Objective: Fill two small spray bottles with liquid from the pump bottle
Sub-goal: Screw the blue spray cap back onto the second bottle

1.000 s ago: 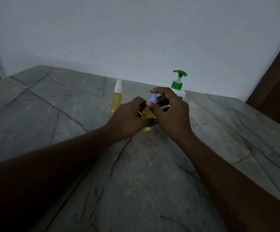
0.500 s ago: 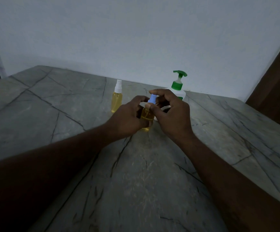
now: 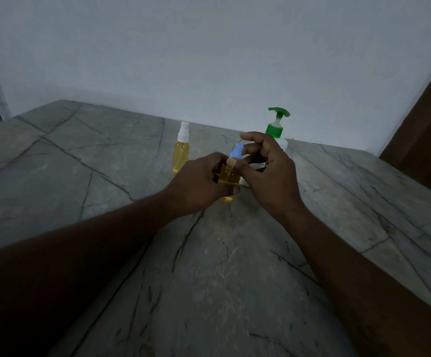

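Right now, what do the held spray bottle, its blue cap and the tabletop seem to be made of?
Held spray bottle: probably clear plastic; yellow liquid shows through its glossy wall.
Blue spray cap: opaque matte plastic, judging by its even colour.
Tabletop: likely polished stone or stone-look laminate; grey with dark veins and a faint sheen.

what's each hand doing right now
Left hand: holding the blue-capped bottle.
Right hand: pinching its cap.
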The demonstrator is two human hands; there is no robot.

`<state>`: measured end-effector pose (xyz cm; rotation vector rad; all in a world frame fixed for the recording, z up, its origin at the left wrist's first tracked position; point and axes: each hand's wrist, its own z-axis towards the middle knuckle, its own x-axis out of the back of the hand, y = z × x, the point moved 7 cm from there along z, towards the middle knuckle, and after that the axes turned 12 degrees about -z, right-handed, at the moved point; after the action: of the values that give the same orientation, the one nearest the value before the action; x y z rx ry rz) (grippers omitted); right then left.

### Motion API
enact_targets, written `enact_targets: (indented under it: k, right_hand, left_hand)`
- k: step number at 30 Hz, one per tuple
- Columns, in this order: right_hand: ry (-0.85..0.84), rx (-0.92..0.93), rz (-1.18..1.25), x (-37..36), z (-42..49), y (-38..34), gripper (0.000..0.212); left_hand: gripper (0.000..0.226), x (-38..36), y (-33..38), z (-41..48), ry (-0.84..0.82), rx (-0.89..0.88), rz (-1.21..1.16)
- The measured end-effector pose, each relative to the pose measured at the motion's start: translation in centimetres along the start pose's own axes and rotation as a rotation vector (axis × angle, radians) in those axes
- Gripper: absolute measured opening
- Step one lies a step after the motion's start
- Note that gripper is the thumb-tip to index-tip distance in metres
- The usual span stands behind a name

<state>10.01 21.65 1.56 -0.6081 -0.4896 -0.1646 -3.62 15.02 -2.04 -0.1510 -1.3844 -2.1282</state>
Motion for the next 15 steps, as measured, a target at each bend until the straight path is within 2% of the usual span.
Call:
enact_targets:
  k: [4,7,12,15]
  right_hand:
    - [-0.060,-0.034,0.071,-0.2,-0.1,0.5,0.042]
    - [-0.069,-0.028,-0.001,-0.6,-0.3,0.7,0.039]
    - [-0.102,-0.069,0.005,-1.1,-0.3,1.1,0.050]
    - [-0.129,-0.117,0.063,-1.5,-0.4,1.6,0.038]
  left_hand:
    - [0.040,0.1,-0.2,0.0,0.005,-0.012,0.003]
    - [0.039,0.1,-0.3,0.0,0.011,-0.006,0.001]
    - [0.038,0.1,-0.1,0.1,0.006,-0.018,0.037]
    - [0.042,0.0,-0.1,0.1,-0.005,-0.019,0.052]
